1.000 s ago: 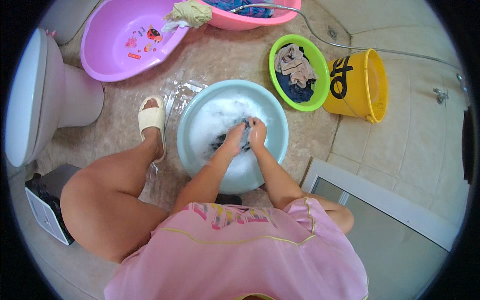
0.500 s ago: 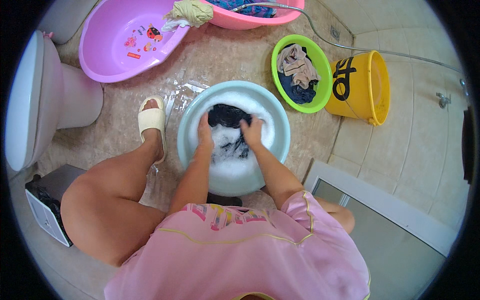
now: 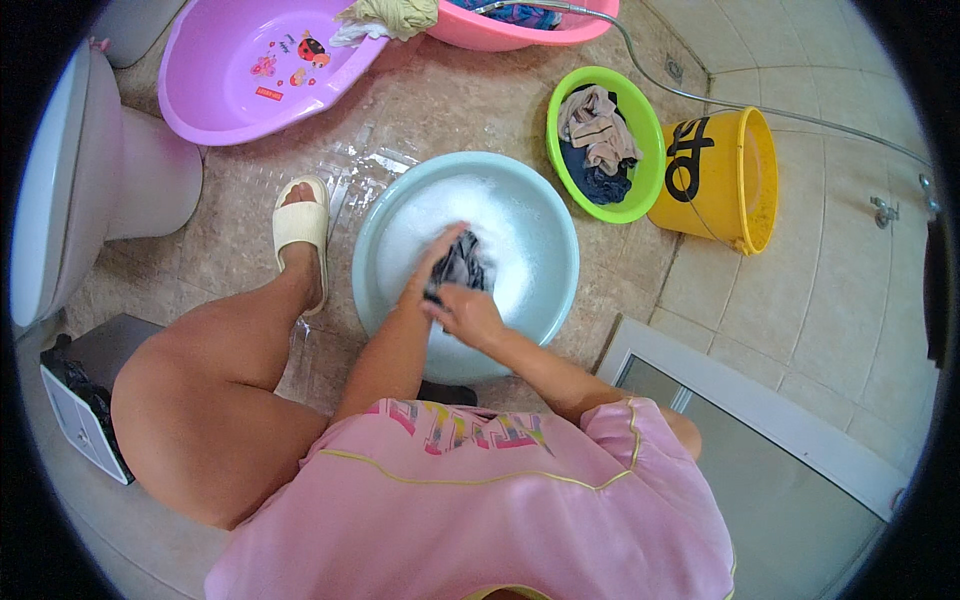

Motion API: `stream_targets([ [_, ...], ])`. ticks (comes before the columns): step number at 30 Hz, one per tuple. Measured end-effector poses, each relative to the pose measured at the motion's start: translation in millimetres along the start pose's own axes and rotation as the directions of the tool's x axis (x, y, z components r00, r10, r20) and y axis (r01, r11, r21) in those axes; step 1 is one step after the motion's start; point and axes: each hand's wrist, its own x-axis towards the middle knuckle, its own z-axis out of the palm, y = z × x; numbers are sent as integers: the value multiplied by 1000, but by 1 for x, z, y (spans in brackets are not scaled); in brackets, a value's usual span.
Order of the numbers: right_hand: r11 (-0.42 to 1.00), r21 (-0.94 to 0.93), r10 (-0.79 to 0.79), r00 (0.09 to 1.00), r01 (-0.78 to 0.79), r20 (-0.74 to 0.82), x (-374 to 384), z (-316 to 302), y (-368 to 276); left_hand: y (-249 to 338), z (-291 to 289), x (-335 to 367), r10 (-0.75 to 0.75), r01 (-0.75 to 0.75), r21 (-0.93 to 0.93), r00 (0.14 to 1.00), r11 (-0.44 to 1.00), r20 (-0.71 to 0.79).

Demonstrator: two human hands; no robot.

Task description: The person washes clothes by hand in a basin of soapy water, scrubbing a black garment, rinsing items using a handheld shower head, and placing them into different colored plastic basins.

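Observation:
A wet black cloth point(image 3: 463, 265), streaked with grey suds, is bunched up over a light blue basin point(image 3: 545, 200) of foamy water. Along its left side lies my left hand point(image 3: 432, 266), slightly blurred, gripping it with the fingers pointing away from me. My right hand point(image 3: 470, 314) is closed on the near end of the same cloth, close to my left wrist. White foam point(image 3: 410, 215) covers much of the water. What kind of garment the cloth is, I cannot make out.
Beyond the basin are a purple tub point(image 3: 225, 90) with a pale green cloth point(image 3: 395, 18) on its rim and a pink tub point(image 3: 500, 32). To the right stand a green basin point(image 3: 655, 165) of clothes and a yellow bucket point(image 3: 725, 180). A toilet point(image 3: 150, 180) is at left.
The black cloth, spread in the foam before, is now gathered into a bunch between my hands. My right hand has moved left and nearer to me, toward my left wrist.

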Motion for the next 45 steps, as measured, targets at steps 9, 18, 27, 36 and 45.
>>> stream_targets([
  [9,805,60,579,760,-590,-297,9,-4,56,-44,5,40,261,-211,201,928,957,-267],
  [18,705,578,674,644,-412,-363,45,-8,117,-4,23,15,219,-228,-175,973,958,-72],
  [27,981,-85,191,960,-177,203,-10,79,128,-36,-48,38,638,-157,755,658,636,-400],
  [36,794,338,595,760,-505,-261,4,21,93,-29,-20,29,185,-170,170,979,971,-82],
  [45,779,-144,571,785,-611,-240,20,-8,78,-57,17,29,120,-127,-50,984,991,-131],
])
